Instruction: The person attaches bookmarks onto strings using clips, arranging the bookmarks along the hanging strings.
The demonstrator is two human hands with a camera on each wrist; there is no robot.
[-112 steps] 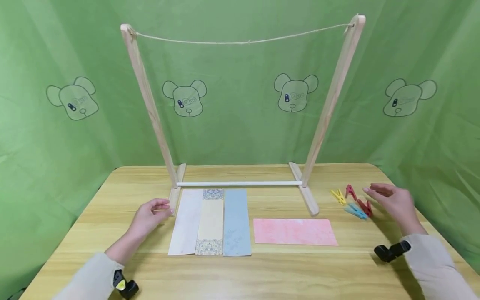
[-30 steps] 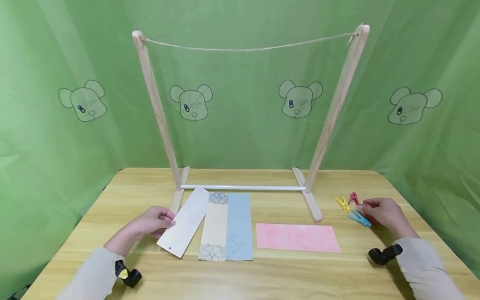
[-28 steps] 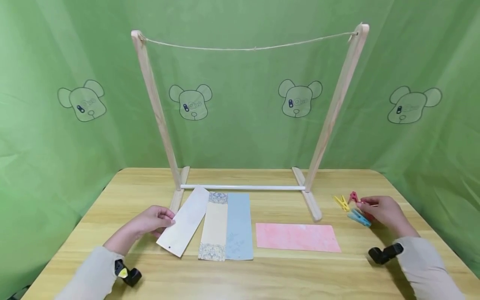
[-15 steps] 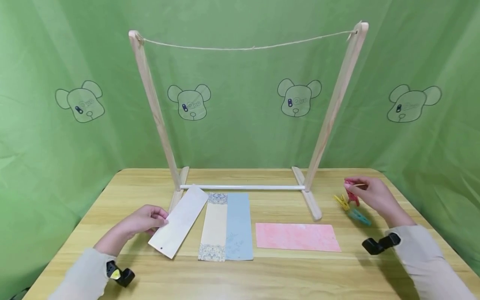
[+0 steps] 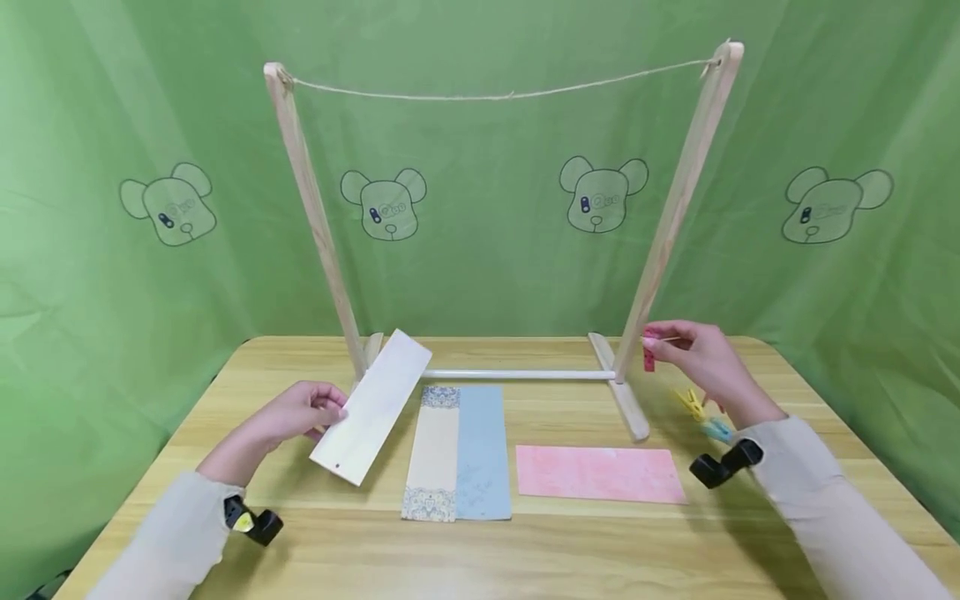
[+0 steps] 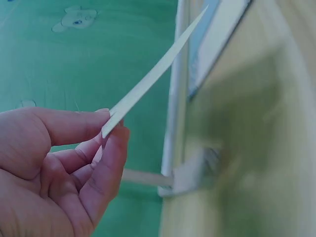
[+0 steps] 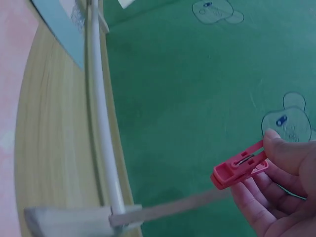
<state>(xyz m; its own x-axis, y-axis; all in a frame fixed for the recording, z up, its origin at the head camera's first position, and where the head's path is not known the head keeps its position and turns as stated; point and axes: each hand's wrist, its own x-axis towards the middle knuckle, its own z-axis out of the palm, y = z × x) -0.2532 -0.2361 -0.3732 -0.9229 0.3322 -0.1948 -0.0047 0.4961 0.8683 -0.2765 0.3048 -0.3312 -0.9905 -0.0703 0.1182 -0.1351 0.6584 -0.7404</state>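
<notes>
A: What's the L hand point(image 5: 295, 414) got?
B: Pinching the white card point(image 5: 375, 404) by its long edge, up off the worktop point(image 5: 480, 558). Prob. light & a bit stiff, might bend, so edge is the best spot.
A: & the R hand point(image 5: 705, 362)?
B: Pinching the red clip point(image 7: 237, 168) by one end, up nr the R post point(image 5: 682, 200). Prob. light, hard & springy. Best hold: squeezy ends.

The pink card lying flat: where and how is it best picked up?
Probably pinch the pink card by its right short edge, from the right: it lies flat on the table, and the blue card sits close to its left end, leaving less finger room.
</notes>
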